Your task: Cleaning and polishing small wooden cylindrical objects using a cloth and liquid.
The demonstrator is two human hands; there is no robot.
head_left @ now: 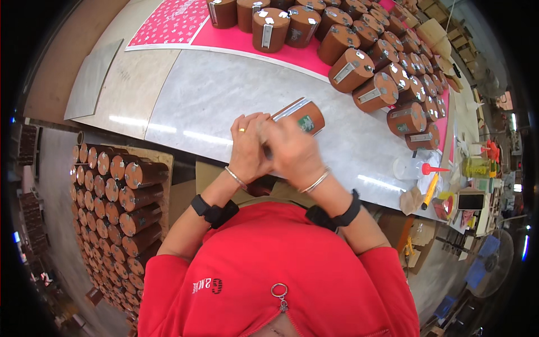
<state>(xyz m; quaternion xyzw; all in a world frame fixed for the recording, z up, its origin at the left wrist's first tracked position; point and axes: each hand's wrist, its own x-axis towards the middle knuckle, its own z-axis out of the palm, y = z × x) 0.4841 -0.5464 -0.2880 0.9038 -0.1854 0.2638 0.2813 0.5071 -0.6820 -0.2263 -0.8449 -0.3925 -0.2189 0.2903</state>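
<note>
A brown cylindrical box (318,116) with a silver metal strip and a small green label lies on its side at the near part of the grey table (208,84). My left hand (247,147) is closed around its near left end, with a gold ring on one finger. Just to the right, my right hand (293,150) is curled over the same end and slightly blurred by motion. Whatever its fingers pinch is hidden behind the knuckles. The two hands meet in front of the box and cover its near end.
Many similar brown boxes (352,69) stand on a pink sheet (236,38) along the far right. More are stacked on their sides (140,219) at the lower left. Near the right edge lie a red-nozzled bottle (412,168) and a yellow-handled tool (430,191). A fan (490,263) stands beyond.
</note>
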